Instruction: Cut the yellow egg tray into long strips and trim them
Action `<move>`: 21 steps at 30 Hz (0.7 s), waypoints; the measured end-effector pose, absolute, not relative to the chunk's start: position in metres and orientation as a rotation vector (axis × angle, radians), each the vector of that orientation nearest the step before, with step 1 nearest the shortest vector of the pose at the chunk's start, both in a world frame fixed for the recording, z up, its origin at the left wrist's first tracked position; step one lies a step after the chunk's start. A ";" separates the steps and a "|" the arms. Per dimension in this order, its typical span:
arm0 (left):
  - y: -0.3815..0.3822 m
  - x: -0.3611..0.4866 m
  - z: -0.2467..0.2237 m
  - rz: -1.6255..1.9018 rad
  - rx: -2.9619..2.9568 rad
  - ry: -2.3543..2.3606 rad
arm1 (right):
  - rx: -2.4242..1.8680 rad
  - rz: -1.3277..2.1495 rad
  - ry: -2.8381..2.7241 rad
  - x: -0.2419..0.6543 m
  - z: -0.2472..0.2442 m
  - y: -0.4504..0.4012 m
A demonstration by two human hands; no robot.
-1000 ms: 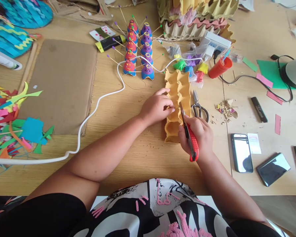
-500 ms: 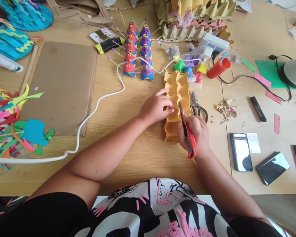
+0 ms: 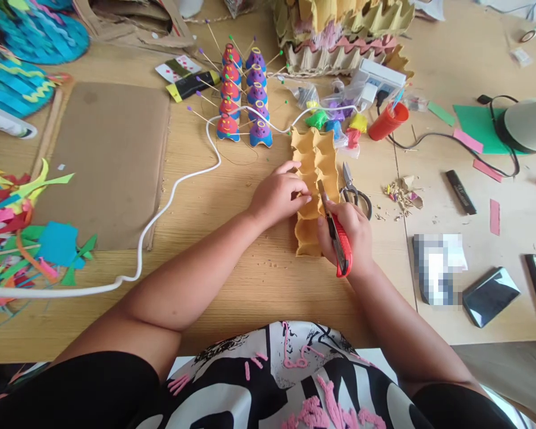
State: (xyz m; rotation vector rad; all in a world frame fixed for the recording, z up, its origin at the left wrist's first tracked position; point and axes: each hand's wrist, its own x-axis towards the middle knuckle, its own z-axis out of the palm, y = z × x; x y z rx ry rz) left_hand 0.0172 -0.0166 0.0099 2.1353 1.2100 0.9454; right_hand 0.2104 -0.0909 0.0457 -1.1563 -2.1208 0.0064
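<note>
A yellow egg carton strip (image 3: 307, 233) with two rows of cups lies lengthwise on the table in front of me. My left hand (image 3: 279, 196) grips its left edge near the middle, fingers bent over into the cups. In my right hand (image 3: 351, 235) is a red utility knife (image 3: 343, 247), its blade resting on the ridge between the two rows. Just right of the carton, dark-handled scissors (image 3: 355, 193) lie partly behind my right hand.
Painted red and purple carton figures (image 3: 228, 125) with pins stand behind, crossed by a white cable (image 3: 174, 193). Brown cardboard (image 3: 109, 167) and paper scraps (image 3: 22, 232) lie left. Bagged clay (image 3: 317, 118), a red cup (image 3: 388, 122), shavings (image 3: 404, 193) and a black phone (image 3: 491, 296) are right.
The whole view has shifted slightly. My right hand and the knife have moved a little along the carton's middle ridge, while my left hand keeps its hold.
</note>
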 end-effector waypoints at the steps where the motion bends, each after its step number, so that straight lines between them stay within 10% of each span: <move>1: -0.017 0.017 0.010 0.944 2.133 1.210 | -1.178 0.025 -2.101 0.211 0.045 -0.090; 21: -0.017 0.018 0.011 0.931 2.123 1.221 | -1.167 -0.013 -2.130 0.212 0.047 -0.095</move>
